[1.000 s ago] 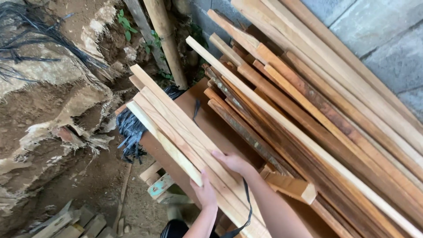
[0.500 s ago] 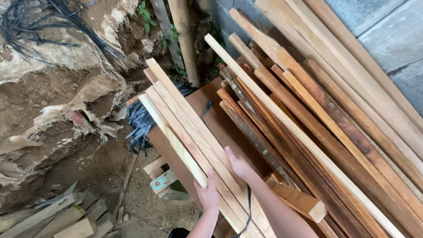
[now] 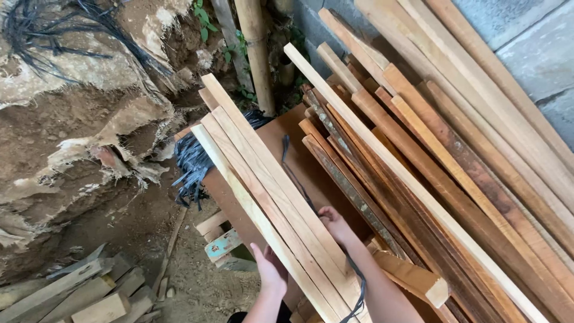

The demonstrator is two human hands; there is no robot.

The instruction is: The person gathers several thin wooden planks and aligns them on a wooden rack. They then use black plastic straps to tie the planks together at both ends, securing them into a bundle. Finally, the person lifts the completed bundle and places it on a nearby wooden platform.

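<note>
Left grip: I see the hand cupped partly open under the bundle's lower left edge, fingers against the wood, not closed round it.
Right grip: fingers curled on the bundle's right edge; whether fully closed, I cannot tell.
Pale plank bundle: tilted, running from 11 o'clock to 5 o'clock, between both hands.
Black strap: hangs beside right wrist.
Leaning boards: at 3 o'clock, against block wall.

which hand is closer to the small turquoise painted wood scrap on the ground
Left. The left hand is just right of the turquoise scrap; the right hand is farther right, beyond the light planks.
</note>
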